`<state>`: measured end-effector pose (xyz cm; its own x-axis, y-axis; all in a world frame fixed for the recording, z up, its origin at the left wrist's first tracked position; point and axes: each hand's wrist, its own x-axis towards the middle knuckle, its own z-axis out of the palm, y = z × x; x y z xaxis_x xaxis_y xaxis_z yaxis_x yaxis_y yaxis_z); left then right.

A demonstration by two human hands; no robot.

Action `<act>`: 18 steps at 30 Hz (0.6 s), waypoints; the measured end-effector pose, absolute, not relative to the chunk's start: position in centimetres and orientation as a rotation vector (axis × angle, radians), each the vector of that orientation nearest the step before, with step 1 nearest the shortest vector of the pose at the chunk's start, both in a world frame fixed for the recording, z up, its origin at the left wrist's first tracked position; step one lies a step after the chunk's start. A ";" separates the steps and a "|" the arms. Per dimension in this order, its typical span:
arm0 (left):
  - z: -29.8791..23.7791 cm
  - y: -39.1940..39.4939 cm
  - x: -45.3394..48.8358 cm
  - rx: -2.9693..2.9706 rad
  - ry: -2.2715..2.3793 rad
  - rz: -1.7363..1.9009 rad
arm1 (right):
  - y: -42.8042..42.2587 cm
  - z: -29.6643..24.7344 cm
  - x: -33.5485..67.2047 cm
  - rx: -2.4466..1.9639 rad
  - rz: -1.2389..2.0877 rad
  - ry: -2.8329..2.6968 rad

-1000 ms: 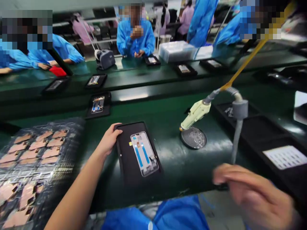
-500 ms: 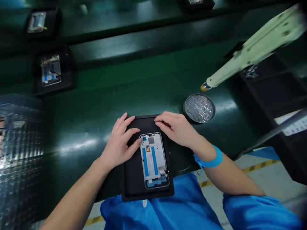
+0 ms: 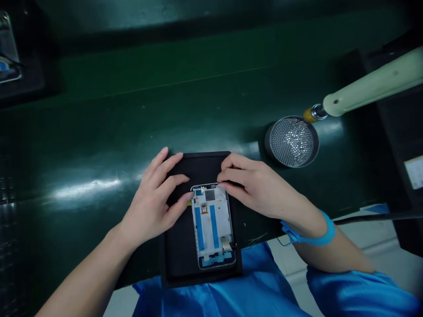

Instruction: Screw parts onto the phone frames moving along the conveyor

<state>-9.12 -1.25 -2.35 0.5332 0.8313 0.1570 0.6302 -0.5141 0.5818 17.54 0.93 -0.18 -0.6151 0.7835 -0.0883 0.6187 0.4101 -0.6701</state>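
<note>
Closer to the phone [image 3: 206, 231] than half a second ago, the right hand [image 3: 254, 182] now has its bunched fingertips at the upper right corner; whether they pinch anything small cannot be told. Fingers spread, the left hand [image 3: 153, 198] is loosely open, its thumb against the phone's upper left edge. The phone lies in a black tray [image 3: 180, 259] at the bench's [image 3: 158, 119] near edge. Beyond the right hand stands a round dish [image 3: 269, 141], a screwdriver's [image 3: 370, 83] tip over its rim.
</note>
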 end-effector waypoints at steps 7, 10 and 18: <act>-2.2 -1.2 -9.1 2.312 1.211 0.551 | 0.8 -0.3 17.3 -1.237 0.980 -2.424; -2.2 -1.1 -9.0 2.314 1.218 0.550 | 0.8 -0.4 17.3 -1.239 0.970 -2.423; -2.3 -1.1 -8.9 2.325 1.217 0.563 | 0.7 -0.5 17.2 -1.252 0.912 -2.465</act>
<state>-8.92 -1.15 -2.27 0.5265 0.8379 0.1443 0.6523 -0.5069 0.5635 17.15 0.74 -0.53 -0.6086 0.7902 -0.0723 0.6469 0.4413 -0.6220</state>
